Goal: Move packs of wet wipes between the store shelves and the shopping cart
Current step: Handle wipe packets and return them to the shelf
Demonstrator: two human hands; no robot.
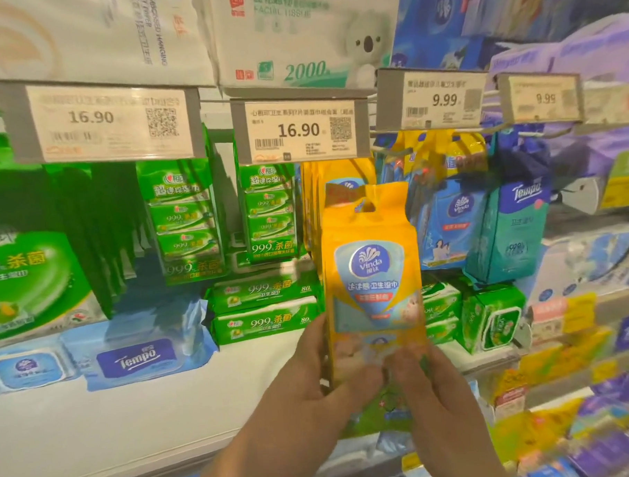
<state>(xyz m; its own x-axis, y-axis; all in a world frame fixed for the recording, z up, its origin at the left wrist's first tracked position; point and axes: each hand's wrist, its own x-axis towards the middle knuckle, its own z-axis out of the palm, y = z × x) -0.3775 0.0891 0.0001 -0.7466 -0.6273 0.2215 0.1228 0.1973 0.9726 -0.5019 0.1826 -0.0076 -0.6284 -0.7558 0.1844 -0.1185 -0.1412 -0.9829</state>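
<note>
Head view: yellow packs [313,202] are hung on a peg behind the held pack, green 999 packs [267,307] stacked on the white shelf [133,408] to the left, a blue Tempo pack [136,356] further left. The yellow Vinda wipes pack [374,271] is held upright in front of the pegs, gripped at its lower end by left hand [312,379] and right hand [431,388], fingers curled round it. Price tag [301,130] reads 16.90

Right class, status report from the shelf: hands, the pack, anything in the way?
Left hand and right hand both grip the yellow Vinda wipes pack by its bottom edge. Pack upright, before the hanging yellow packs. Cart not in view.
</note>
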